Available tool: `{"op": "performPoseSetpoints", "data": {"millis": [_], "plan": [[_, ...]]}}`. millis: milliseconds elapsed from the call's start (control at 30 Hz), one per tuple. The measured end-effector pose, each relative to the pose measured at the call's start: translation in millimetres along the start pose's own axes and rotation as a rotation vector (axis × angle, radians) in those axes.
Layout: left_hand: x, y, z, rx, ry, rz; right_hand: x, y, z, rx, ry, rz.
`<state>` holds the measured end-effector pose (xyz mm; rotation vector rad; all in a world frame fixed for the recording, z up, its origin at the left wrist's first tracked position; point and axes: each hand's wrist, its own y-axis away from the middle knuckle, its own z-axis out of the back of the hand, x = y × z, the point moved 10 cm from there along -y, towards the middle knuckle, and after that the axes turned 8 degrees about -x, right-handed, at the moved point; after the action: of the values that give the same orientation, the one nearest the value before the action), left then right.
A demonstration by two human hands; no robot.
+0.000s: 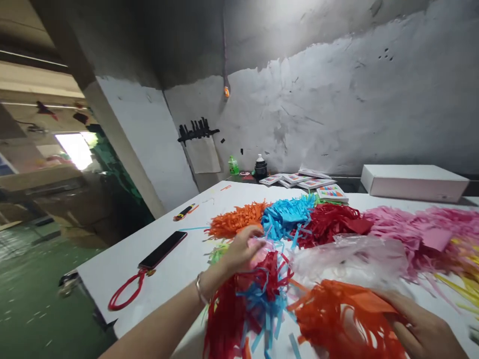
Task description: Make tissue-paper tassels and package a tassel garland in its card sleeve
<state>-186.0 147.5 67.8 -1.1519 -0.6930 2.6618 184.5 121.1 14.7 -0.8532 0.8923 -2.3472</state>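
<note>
My left hand reaches over a bundle of red and blue fringed paper and closes on pale pink fringe beside the orange fringe pile. At the lower right, my right hand grips an orange fringed paper piece. A clear plastic bag lies between the hands. Blue, red and pink fringe piles lie in a row behind.
A black phone with a red strap lies near the white table's left edge. A marker, small printed packs, bottles and a white box sit by the wall.
</note>
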Motion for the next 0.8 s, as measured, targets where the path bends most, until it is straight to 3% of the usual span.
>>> {"op": "performPoseSetpoints", "data": {"millis": [67, 100, 167, 233, 367, 500, 600, 700, 800], "plan": [[-61.7, 34.8, -31.2, 0.115, 0.045, -0.148, 39.5, -5.5, 12.5, -0.078, -0.025, 0.132], [-98.3, 55.0, -47.2, 0.178, 0.035, -0.309, 59.7, -5.9, 22.0, -0.15, -0.037, 0.215], [-149.1, 87.2, -68.7, 0.196, -0.055, -0.516, 91.3, -3.8, 32.5, -0.208, -0.04, 0.312], [-176.8, 104.0, -79.8, 0.165, -0.13, -0.608, 116.2, 1.2, 38.3, -0.204, -0.055, 0.383], [-198.7, 119.5, -81.1, 0.204, -0.075, -0.706, 136.8, 17.1, 54.8, -0.212, -0.014, 0.473], [-184.6, 150.5, -77.6, 0.224, 0.017, -0.71, 110.1, 31.8, 81.2, -0.285, 0.138, 0.404], [-145.4, 197.8, -101.8, 0.24, -0.204, -0.694, 76.3, 45.1, 102.4, -0.35, 0.2, 0.271], [-97.3, 233.4, -122.0, 0.233, -0.465, -0.632, 49.5, 61.9, 109.4, -0.351, 0.212, 0.177], [-60.3, 226.4, -126.9, 0.365, -0.516, -0.529, 33.8, 76.1, 98.4, -0.276, 0.134, 0.146]]}}
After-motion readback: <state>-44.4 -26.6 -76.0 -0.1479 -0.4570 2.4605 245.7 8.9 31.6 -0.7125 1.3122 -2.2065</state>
